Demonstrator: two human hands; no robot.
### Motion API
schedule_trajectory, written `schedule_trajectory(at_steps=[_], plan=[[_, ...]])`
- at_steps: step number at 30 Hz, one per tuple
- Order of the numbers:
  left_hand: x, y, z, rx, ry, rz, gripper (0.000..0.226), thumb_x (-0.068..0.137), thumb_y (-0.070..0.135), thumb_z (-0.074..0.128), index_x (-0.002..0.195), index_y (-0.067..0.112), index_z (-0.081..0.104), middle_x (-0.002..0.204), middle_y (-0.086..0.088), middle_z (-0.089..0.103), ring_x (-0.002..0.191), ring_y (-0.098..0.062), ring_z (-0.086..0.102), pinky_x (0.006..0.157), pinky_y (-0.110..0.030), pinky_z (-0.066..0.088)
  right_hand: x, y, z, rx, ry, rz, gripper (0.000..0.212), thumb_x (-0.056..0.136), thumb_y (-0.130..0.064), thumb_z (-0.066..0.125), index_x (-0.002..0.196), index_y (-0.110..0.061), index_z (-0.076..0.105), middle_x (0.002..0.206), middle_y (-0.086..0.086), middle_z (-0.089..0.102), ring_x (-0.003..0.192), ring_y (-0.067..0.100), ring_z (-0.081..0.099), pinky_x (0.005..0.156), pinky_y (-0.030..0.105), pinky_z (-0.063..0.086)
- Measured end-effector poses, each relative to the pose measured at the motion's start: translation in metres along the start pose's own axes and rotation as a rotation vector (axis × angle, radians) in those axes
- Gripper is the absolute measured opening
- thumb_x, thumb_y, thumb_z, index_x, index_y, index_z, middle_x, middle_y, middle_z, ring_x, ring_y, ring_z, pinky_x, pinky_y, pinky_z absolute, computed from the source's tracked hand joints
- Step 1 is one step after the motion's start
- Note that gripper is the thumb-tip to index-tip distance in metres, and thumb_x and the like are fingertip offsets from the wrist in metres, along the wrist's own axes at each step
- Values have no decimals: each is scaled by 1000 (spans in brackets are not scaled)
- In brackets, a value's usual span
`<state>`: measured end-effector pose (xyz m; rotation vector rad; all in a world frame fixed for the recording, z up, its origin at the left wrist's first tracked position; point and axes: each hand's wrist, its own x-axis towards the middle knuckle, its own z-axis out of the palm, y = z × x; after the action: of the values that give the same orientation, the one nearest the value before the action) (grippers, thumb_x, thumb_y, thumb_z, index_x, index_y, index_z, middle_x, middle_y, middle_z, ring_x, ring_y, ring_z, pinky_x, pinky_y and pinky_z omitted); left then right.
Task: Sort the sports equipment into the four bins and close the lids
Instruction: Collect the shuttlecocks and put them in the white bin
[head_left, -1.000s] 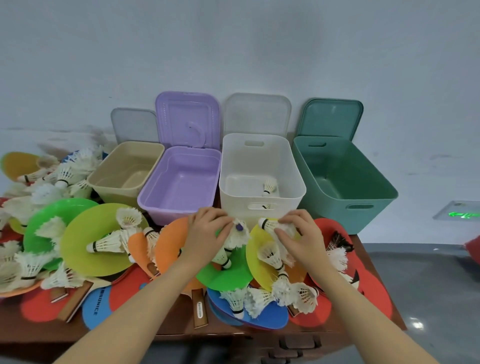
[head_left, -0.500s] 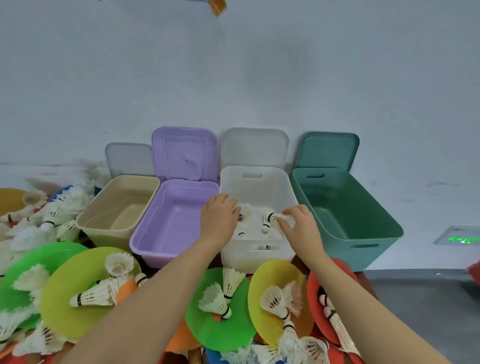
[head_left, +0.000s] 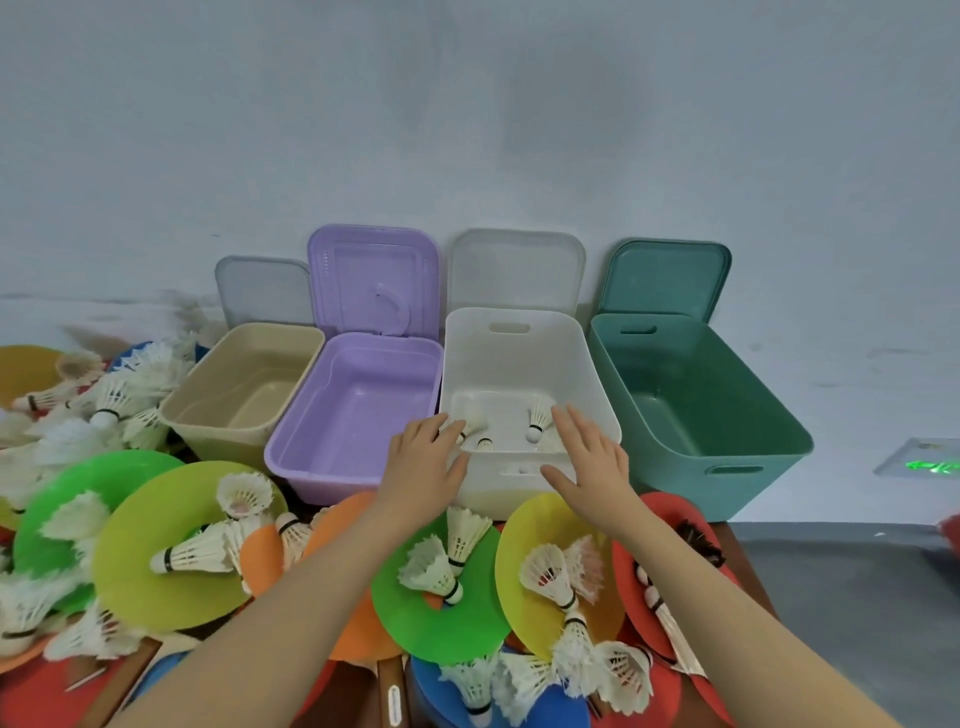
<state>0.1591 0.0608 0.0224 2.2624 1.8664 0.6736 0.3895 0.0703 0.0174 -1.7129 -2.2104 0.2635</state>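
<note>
Four open bins stand in a row against the wall: a beige bin, a purple bin, a white bin and a green bin. Their lids lean on the wall behind them. A few white shuttlecocks lie on the white bin's floor. My left hand hovers over that bin's near left corner with its fingers relaxed and holds nothing. My right hand is spread above the near right rim, also holding nothing. More shuttlecocks lie on coloured discs in front.
Flat discs cover the table's front: a green disc, a yellow disc, a lime disc and red and orange ones. A heap of shuttlecocks lies at the left. The table edge and grey floor are at the right.
Both hands picked shuttlecocks off the discs, carried them over the white bin and let them go into it. The hands now hang open over the bin's near rim.
</note>
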Motion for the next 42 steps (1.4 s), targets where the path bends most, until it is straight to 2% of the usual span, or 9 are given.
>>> schedule_trajectory(at_steps=[3,6,13,17,20,28,32,37,42], plan=[[-24,0,4,-34,46,18,53,85,41,35,124,12,56,127,-10,54,116,-31,46,91,-42,36,-20,1,7,90,155,-80,45,93,-32,54,137,-29,43,139,-2,41,129,23,33,102,32,19],[-53,-6,14,-7,44,46,58,84,45,29,124,14,56,123,-4,55,115,-26,47,93,-41,38,-46,7,19,119,175,-152,38,87,-43,55,122,-29,58,122,-6,52,114,19,43,92,29,23],[-94,-23,40,184,-261,-106,53,91,49,45,138,26,39,144,4,35,132,-19,27,102,-34,22,-85,19,42,-193,-242,-93,87,63,-78,28,141,-39,30,140,-15,38,132,13,26,105,35,4],[-102,-24,45,137,-222,-183,40,90,49,48,127,33,51,133,10,46,125,-14,34,96,-31,22,-90,11,47,-212,-202,-108,51,88,-50,48,136,-36,40,129,-15,49,129,13,31,103,37,2],[-101,-22,50,67,-198,-243,30,90,45,52,117,34,59,124,11,52,119,-14,39,89,-31,22,-90,6,53,-152,-127,-123,25,90,-35,50,113,-31,60,111,-12,58,118,17,42,100,36,5],[-99,-15,47,-87,142,-175,11,87,31,61,88,25,71,99,11,61,100,-13,47,73,-28,14,-94,4,54,136,199,-146,4,77,-29,65,73,-29,64,86,-17,64,91,4,52,80,23,15],[-90,-10,21,-132,389,35,27,83,39,51,81,21,71,92,6,65,93,-8,47,75,-26,20,-80,-8,32,299,340,-201,6,79,-28,64,81,-24,67,94,-14,65,96,-2,51,83,23,23],[-53,4,-10,-146,550,159,16,84,33,55,84,24,68,96,2,66,90,-15,52,76,-32,28,-51,-28,-6,393,422,-229,18,82,-23,61,99,-20,67,101,-12,64,99,1,53,89,11,27],[-8,20,-27,-153,567,121,20,81,32,55,80,21,71,92,0,67,91,-15,50,73,-28,25,-17,-31,-29,380,433,-213,33,83,-18,63,116,-16,61,105,-5,64,96,14,58,86,29,42]])
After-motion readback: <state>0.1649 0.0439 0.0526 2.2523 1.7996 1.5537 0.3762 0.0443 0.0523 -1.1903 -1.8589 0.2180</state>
